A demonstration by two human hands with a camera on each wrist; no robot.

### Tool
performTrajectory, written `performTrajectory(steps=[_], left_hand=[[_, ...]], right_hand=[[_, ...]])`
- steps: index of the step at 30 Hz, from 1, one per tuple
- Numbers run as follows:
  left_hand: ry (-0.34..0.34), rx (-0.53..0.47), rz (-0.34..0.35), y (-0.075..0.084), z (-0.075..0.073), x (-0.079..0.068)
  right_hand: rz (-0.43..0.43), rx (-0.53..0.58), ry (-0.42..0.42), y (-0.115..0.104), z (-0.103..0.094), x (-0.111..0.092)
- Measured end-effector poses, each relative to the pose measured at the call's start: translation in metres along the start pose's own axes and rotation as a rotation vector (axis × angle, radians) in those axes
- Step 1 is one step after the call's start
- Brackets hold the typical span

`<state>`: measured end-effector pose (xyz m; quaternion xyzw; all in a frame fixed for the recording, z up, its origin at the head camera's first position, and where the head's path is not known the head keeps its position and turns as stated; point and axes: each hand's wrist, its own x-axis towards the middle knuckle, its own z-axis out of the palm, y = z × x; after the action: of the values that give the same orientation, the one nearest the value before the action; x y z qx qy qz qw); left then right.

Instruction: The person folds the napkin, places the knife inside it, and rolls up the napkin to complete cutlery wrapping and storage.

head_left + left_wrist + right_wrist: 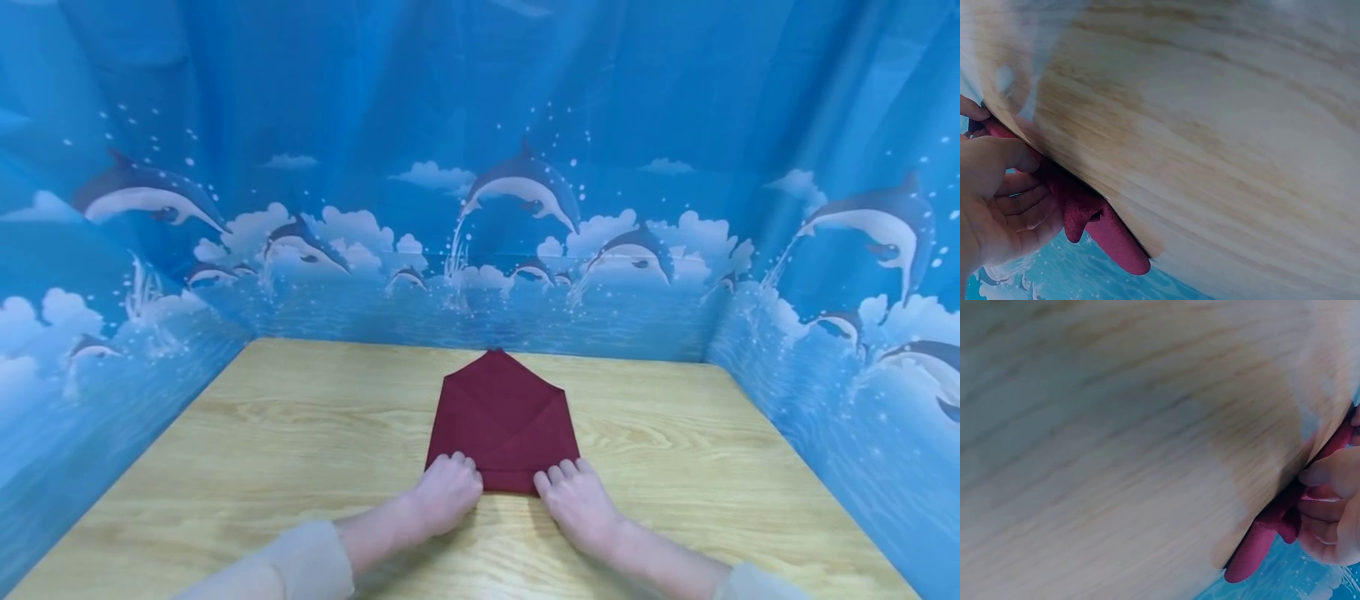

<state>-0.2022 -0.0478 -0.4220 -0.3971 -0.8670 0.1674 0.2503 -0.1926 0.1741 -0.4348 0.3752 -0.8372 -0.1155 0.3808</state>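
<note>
A dark red cloth [501, 417] lies on the wooden table, its far edge coming to a point and creases crossing its surface. Along the near edge runs a narrow folded band [510, 481]. My left hand [452, 493] pinches the left end of this band, and my right hand [579, 507] pinches the right end. From the left wrist view, the thumb and curled fingers [1029, 209] hold the cloth, whose rounded folds [1119, 244] stick out beyond them. The right wrist view likewise has the thumb and fingers gripping the cloth, with a rounded fold [1252, 553] beside them.
The light wood-grain table [300, 417] extends around the cloth on both sides. Behind it and along the sides hangs a blue curtain [450, 100] printed with dolphins, clouds and sea, meeting the table's far edge.
</note>
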Motion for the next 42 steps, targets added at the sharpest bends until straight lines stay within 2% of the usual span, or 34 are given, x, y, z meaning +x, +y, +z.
performTrajectory(steps=[7, 14, 18, 24, 26, 32, 35, 39, 42], left_hand=[[-0.012, -0.061, -0.025, -0.002, 0.005, -0.002], [0.018, -0.229, -0.142, -0.008, 0.009, -0.004], [0.005, -0.312, -0.170, -0.012, 0.011, -0.005], [-0.005, -0.471, -0.232, -0.021, 0.015, -0.002], [-0.010, -0.489, -0.238, -0.022, 0.017, -0.002], [-0.076, -0.457, -0.250, -0.020, 0.018, 0.001], [-0.115, -0.451, -0.259, -0.021, 0.017, 0.003], [-0.164, -0.493, -0.280, -0.021, 0.018, 0.004], [-0.147, -0.523, -0.303, -0.022, 0.021, 0.005]], right_hand=[[0.021, 0.021, -0.117, 0.001, 0.000, -0.001], [0.174, 0.140, -0.209, 0.005, -0.001, 0.004], [0.242, 0.250, -0.216, 0.009, -0.002, 0.006], [0.368, 0.503, -0.274, 0.018, -0.001, 0.009], [0.352, 0.513, -0.285, 0.020, 0.001, 0.009], [0.189, 0.373, -0.238, 0.024, 0.011, 0.004], [0.188, 0.375, -0.240, 0.027, 0.014, 0.004], [0.198, 0.406, -0.240, 0.029, 0.016, 0.004], [0.195, 0.431, -0.204, 0.030, 0.016, 0.006]])
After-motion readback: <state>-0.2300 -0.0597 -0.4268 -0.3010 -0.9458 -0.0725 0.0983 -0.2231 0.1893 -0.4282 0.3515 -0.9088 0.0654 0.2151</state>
